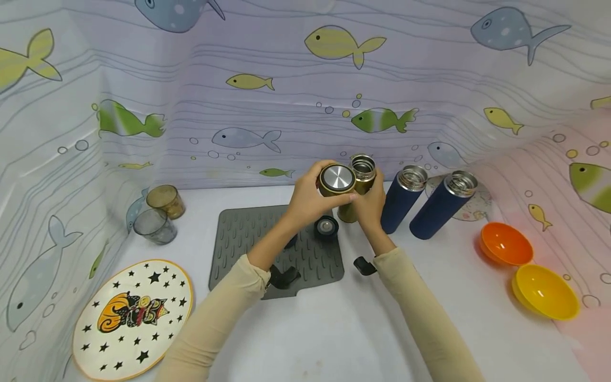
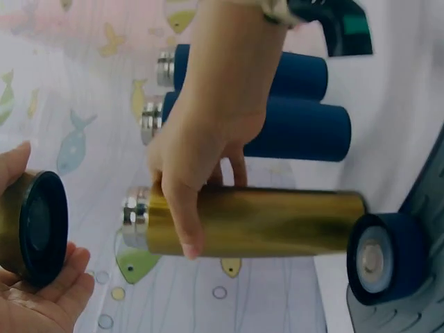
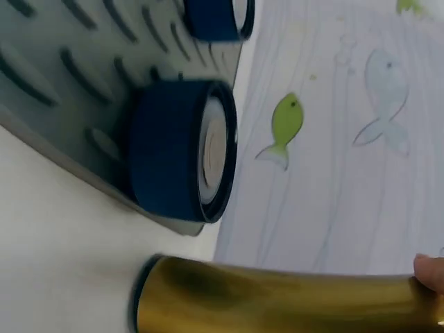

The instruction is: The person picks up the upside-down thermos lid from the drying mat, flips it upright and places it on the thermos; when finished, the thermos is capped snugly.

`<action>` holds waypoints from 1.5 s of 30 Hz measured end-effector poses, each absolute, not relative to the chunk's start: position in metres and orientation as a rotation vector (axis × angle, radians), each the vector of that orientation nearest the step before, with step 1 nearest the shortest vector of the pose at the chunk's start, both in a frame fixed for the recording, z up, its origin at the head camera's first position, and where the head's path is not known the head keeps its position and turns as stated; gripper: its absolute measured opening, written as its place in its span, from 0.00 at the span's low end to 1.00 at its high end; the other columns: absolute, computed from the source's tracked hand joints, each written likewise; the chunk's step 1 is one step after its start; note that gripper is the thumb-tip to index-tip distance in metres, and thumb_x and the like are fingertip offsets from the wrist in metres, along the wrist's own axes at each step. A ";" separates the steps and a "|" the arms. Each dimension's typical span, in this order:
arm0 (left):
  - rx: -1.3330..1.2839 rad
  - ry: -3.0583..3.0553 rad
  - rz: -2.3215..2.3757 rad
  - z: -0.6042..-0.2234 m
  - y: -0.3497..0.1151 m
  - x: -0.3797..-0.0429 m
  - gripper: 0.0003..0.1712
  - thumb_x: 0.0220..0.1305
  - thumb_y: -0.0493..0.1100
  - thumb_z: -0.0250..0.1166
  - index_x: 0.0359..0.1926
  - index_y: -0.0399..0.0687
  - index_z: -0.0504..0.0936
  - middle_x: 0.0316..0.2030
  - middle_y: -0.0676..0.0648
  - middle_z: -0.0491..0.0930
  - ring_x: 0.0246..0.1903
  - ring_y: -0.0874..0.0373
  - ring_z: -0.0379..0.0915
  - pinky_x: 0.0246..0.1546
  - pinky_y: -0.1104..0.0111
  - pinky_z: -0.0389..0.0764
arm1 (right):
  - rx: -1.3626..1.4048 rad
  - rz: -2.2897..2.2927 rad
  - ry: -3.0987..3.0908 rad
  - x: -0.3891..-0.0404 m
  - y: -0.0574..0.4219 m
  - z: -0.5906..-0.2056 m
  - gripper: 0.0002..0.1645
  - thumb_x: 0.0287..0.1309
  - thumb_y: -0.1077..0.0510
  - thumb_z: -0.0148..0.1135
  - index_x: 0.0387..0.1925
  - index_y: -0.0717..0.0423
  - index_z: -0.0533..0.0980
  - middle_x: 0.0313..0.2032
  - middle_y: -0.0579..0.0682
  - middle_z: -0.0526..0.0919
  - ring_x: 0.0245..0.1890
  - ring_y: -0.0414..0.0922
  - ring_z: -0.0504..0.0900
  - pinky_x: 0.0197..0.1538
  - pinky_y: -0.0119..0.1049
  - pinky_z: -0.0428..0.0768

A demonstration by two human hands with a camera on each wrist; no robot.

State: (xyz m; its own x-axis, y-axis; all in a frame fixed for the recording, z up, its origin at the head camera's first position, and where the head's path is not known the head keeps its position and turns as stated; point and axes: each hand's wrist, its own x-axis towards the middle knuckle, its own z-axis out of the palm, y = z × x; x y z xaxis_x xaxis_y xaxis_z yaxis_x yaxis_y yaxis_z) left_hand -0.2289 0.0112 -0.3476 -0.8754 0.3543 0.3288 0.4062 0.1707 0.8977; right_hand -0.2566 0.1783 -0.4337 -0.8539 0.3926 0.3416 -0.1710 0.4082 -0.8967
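Observation:
My left hand (image 1: 305,200) holds a gold thermos lid (image 1: 337,178), its silver top facing up in the head view. In the left wrist view the lid's dark underside (image 2: 45,229) shows, apart from the bottle's mouth. The right hand (image 1: 371,206) grips an upright gold thermos bottle (image 2: 277,222) near its bare steel neck (image 2: 135,216). Below the hands, a navy lid (image 1: 326,227) lies inside-up on a grey ribbed drying mat (image 1: 253,239); a second navy lid (image 3: 215,17) is mostly hidden by my left arm. The gold bottle stands just off the mat's corner.
Two lidless navy bottles (image 1: 403,201) stand right of the gold one, before a patterned plate (image 1: 479,204). Further right are an orange bowl (image 1: 506,244) and a yellow bowl (image 1: 544,292). Two tinted glasses (image 1: 155,226) and a star-patterned oval plate (image 1: 133,318) are at left. A fish-print curtain (image 1: 286,116) surrounds the table.

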 end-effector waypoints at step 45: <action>-1.149 -2.454 -1.832 -0.389 0.076 -0.206 0.43 0.51 0.43 0.76 0.68 0.48 0.70 0.57 0.47 0.74 0.56 0.55 0.73 0.58 0.65 0.75 | -0.100 1.406 -2.136 -0.129 0.191 -0.442 0.43 0.46 0.71 0.74 0.64 0.62 0.66 0.58 0.60 0.77 0.60 0.57 0.76 0.57 0.62 0.76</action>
State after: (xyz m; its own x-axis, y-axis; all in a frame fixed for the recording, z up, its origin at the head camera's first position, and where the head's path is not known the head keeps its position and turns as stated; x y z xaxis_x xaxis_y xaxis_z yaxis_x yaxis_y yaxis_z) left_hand -0.2063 0.0757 -0.3886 -0.7460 0.5971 0.2950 0.4524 0.1293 0.8824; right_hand -0.1286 0.1906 -0.4418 -0.8326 0.3618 0.4195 -0.2424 0.4431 -0.8631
